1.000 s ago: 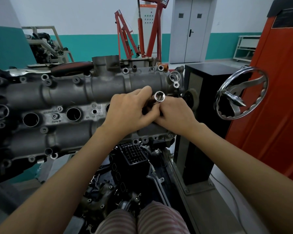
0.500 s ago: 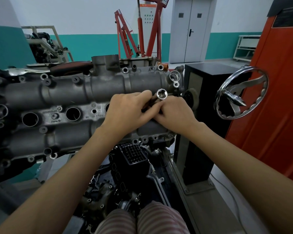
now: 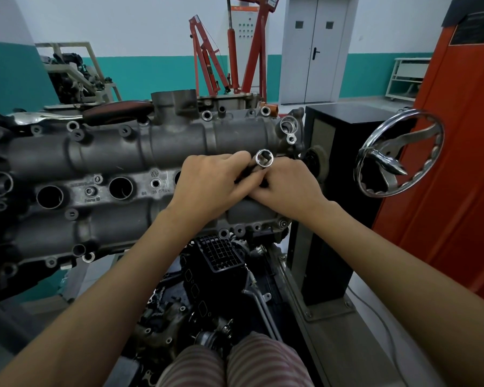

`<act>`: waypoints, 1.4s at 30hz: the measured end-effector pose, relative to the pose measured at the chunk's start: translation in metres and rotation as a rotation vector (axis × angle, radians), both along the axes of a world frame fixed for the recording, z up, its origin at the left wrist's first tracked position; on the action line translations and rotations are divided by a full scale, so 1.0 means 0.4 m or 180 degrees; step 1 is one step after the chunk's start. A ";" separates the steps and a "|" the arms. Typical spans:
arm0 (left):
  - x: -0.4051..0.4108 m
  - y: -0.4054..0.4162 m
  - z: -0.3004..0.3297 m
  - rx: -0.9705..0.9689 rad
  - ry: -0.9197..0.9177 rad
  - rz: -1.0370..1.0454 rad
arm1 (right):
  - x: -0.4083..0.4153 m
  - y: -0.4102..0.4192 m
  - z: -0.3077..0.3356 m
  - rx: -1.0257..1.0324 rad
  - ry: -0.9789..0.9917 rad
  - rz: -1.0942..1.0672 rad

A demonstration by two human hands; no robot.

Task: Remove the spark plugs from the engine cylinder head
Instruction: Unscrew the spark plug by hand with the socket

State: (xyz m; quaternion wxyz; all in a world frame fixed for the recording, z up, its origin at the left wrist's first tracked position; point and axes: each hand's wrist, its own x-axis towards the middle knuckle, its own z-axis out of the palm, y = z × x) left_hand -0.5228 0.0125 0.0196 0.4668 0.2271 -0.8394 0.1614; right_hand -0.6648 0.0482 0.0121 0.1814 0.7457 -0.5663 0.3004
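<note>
The grey engine cylinder head (image 3: 109,152) lies across the view on a stand, with round spark plug wells (image 3: 50,196) open along its middle. A chrome socket (image 3: 264,158) points its open end up at me between my hands, over the rightmost well. My left hand (image 3: 211,185) curls its fingers round the tool's dark shaft below the socket. My right hand (image 3: 288,188) grips the same tool from the right, fingers pressed against my left. The shaft and the well under my hands are hidden. No spark plug is visible.
A ratchet with a dark red handle (image 3: 118,111) lies on the head's far edge. A chrome handwheel (image 3: 397,155) and a black stand column (image 3: 333,191) are close on the right, beside an orange cabinet (image 3: 453,163). A red engine crane (image 3: 235,51) stands behind.
The socket has shifted slightly up and to the right between my hands. Both hands stay clasped on the tool at the same well.
</note>
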 end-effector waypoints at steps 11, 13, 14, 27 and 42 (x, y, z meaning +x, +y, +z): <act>0.003 0.011 0.003 0.0261 0.0019 -0.0155 | 0.004 0.013 0.003 -0.0060 -0.0039 0.0202; 0.002 0.015 0.006 0.0321 0.0043 -0.0236 | 0.003 0.009 0.003 -0.0042 -0.0013 0.0157; 0.001 0.016 0.007 0.0335 0.0043 -0.0234 | 0.002 0.007 0.003 -0.0023 0.0020 0.0114; 0.003 0.001 0.002 0.0377 -0.0089 -0.0184 | -0.002 0.003 -0.003 -0.0035 -0.0007 0.0039; -0.002 0.004 0.003 0.0381 -0.0060 -0.0184 | -0.002 -0.002 0.001 0.0093 0.0132 -0.0153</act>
